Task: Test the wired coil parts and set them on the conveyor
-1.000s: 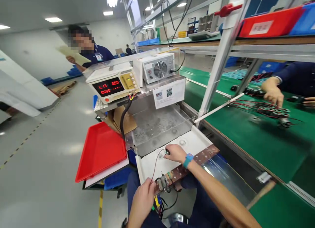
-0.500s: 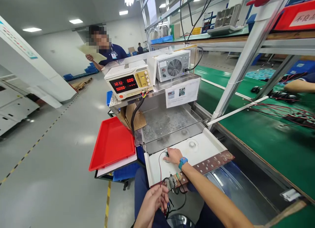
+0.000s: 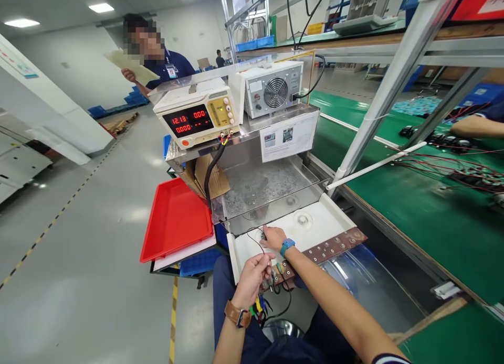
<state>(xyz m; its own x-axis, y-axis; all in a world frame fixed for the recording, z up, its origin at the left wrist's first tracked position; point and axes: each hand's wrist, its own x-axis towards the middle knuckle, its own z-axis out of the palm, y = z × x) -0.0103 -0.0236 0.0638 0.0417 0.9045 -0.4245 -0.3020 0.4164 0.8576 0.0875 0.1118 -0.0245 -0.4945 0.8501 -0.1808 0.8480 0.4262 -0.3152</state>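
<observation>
My right hand (image 3: 274,238) rests over the white tray (image 3: 290,221), fingers closed on a small dark greenish part (image 3: 262,235) that is mostly hidden. From this part a thin dark red wire (image 3: 256,242) loops down to my left hand (image 3: 254,275), whose thumb and forefinger pinch it. Along the tray's near side runs a brown strip (image 3: 334,248) with rows of metal studs. Below my hands hang black cables (image 3: 290,300) and coloured clips (image 3: 259,304). A round white knob-like fitting (image 3: 303,221) stands on the tray right of my right hand.
A power supply (image 3: 195,115) with lit red digits and a grey fan unit (image 3: 274,91) sit on the metal shelf ahead. At left lies a red tray (image 3: 177,214). A sloping metal post (image 3: 380,99) borders the green bench (image 3: 433,196). Another person (image 3: 173,65) holds paper behind.
My left hand has risen towards the white tray with the pinched wire and come closer to my right hand. My right hand stays at the small part. The camera view has shifted slightly.
</observation>
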